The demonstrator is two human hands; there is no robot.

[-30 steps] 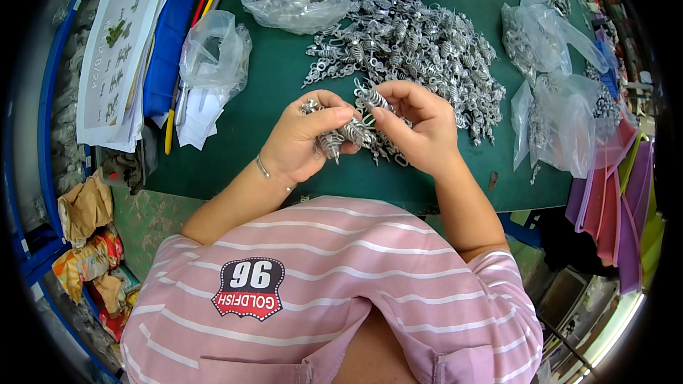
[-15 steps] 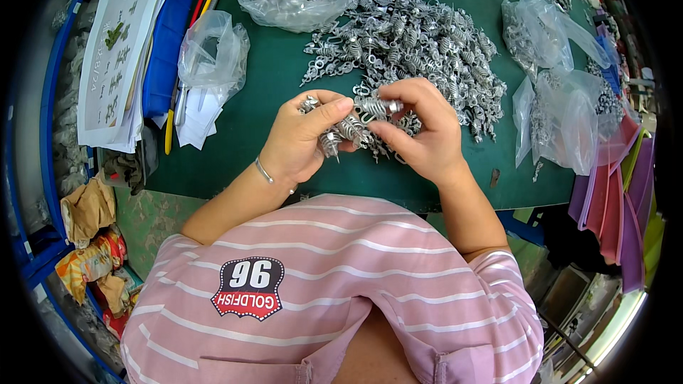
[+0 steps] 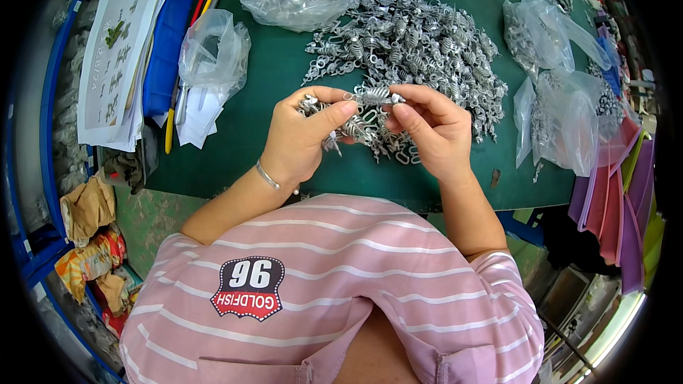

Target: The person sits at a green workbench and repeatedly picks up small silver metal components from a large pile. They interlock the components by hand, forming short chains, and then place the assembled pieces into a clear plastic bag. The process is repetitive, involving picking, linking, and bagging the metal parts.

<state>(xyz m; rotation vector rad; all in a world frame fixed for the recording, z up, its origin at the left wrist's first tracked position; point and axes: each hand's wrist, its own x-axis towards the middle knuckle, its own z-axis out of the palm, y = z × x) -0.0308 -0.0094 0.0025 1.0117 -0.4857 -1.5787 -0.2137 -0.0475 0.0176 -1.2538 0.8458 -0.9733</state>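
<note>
My left hand [image 3: 297, 139] is closed around several ribbed silver metal pieces [image 3: 358, 128], with the thumb pressed over them. Between my two hands lies one ribbed metal piece [image 3: 373, 95], stretched out sideways; its left end sits at my left fingertips. My right hand [image 3: 437, 131] pinches the right end of that piece between thumb and fingers. Just beyond my hands spreads a large heap of similar silver metal pieces [image 3: 420, 43] on the green tabletop [image 3: 277, 64]. A few loose silver links [image 3: 407, 155] lie below my right fingers.
A clear plastic bag of metal rings [image 3: 295, 0] stands at the far side. More plastic bags [image 3: 565, 117] with metal parts lie at the right. To the left are an empty-looking plastic bag [image 3: 213, 50], pens, a blue tray [image 3: 171, 50] and a sheet with pictures [image 3: 121, 50].
My right hand has shifted slightly right, its fingers now at the piece's right end. The piece lies more in the open between my hands. My left hand keeps its grip.
</note>
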